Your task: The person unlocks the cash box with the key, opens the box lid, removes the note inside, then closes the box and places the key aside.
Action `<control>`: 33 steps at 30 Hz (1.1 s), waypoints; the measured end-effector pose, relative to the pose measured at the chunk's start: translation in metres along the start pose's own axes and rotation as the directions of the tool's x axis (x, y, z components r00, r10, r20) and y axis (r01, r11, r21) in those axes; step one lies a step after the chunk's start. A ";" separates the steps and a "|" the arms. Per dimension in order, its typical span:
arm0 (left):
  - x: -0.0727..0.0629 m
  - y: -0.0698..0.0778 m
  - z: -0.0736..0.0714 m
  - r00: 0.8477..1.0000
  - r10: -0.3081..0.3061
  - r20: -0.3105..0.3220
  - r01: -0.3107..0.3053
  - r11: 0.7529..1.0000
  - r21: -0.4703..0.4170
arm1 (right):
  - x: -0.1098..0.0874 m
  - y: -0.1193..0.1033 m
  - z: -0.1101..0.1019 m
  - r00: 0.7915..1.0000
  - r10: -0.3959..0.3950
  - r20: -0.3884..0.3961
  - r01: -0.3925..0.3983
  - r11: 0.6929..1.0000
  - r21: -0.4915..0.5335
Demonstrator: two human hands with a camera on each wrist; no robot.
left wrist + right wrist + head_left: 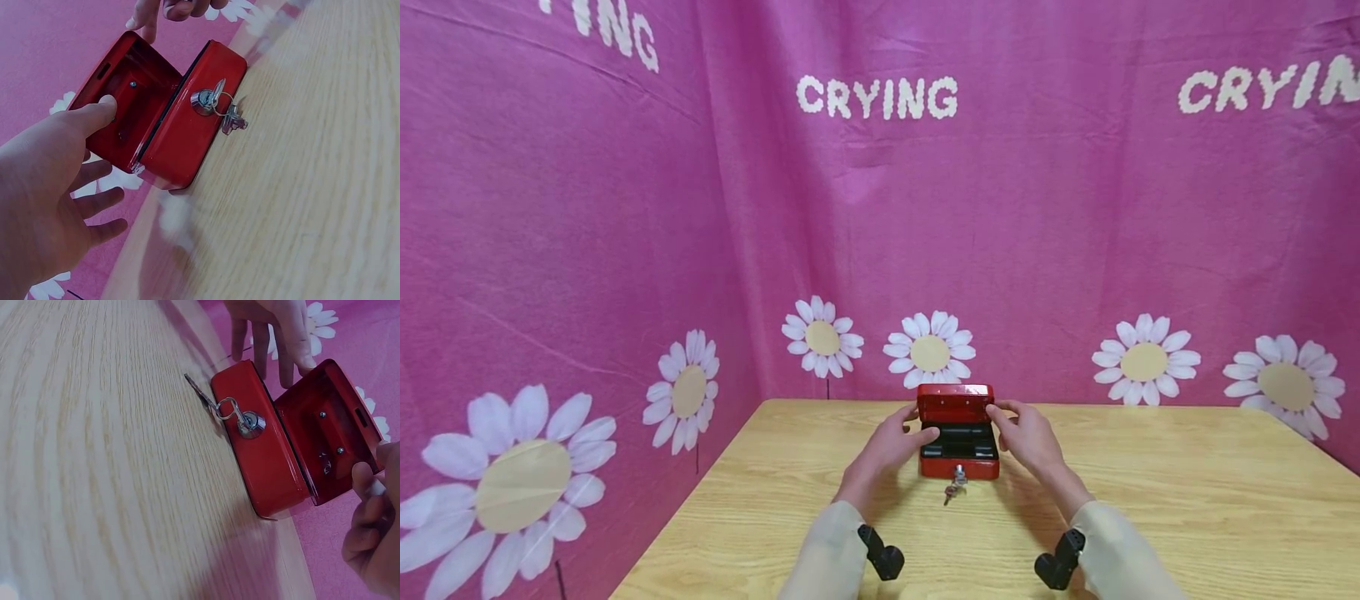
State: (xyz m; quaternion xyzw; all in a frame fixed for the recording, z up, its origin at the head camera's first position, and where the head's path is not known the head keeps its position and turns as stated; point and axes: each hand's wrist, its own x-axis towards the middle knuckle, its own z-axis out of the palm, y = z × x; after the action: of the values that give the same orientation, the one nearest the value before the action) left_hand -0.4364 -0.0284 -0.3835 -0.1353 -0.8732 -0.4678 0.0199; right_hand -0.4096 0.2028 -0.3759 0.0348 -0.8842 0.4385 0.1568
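A small red cash box [958, 469] sits on the wooden table with its lid [955, 403] raised. Its black tray [958, 442] shows inside; a key is in the front lock [203, 101], and more keys [234, 120] hang from its ring. Beside the box's left side is my left hand [893, 440], thumb in front of the lid's inner face and the other fingers spread straight outside. Whether that thumb touches the lid is unclear. My right hand [1028, 435] pinches the lid's right corner between thumb and index finger, with its remaining fingers curled.
The light wooden table [1187, 500] extends to both sides of the box. A pink curtain [1000, 217] with white daisies and lettering hangs behind and to the left. Black wrist cameras [883, 553] are strapped over the pale sleeves [831, 550].
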 end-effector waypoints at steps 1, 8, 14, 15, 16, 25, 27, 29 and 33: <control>0.001 0.000 0.000 1.000 0.000 0.002 0.000 1.000 -0.001 | 0.000 0.000 0.000 1.000 -0.003 0.006 0.003 1.000 -0.003; 0.004 0.000 0.001 1.000 0.010 0.015 -0.010 1.000 -0.013 | 0.002 0.002 0.002 1.000 -0.014 0.026 0.014 1.000 -0.007; 0.005 -0.003 0.003 1.000 0.013 0.022 -0.013 1.000 -0.009 | 0.005 0.007 0.004 0.999 -0.009 0.049 0.010 1.000 -0.022; 0.005 -0.003 0.003 1.000 0.012 0.024 -0.012 1.000 -0.006 | 0.005 0.007 0.004 0.999 -0.010 0.052 0.011 1.000 -0.021; 0.005 -0.004 0.003 1.000 0.010 0.023 -0.010 1.000 -0.004 | 0.006 0.007 0.004 0.998 -0.009 0.055 0.010 1.000 -0.018; 0.007 -0.006 0.004 1.000 -0.016 0.016 0.016 1.000 -0.012 | 0.006 0.005 0.005 0.998 -0.007 0.069 0.009 0.999 -0.035; 0.007 -0.006 0.004 0.999 -0.020 0.026 0.020 1.000 -0.011 | 0.006 0.006 0.005 0.997 -0.006 0.075 0.010 0.999 -0.043; 0.007 -0.007 0.004 0.999 -0.014 0.036 0.014 1.000 -0.009 | 0.006 0.006 0.003 0.997 -0.007 0.081 0.011 0.999 -0.049; 0.005 -0.008 0.002 0.998 -0.001 0.056 0.001 1.000 -0.004 | 0.005 0.006 0.000 0.996 -0.014 0.087 0.019 0.998 -0.059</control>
State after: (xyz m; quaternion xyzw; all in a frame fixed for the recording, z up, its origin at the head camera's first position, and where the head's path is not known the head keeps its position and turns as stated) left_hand -0.4431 -0.0297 -0.3905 -0.1481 -0.8726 -0.4654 -0.0052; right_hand -0.4153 0.2068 -0.3793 0.0565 -0.9027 0.4086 0.1228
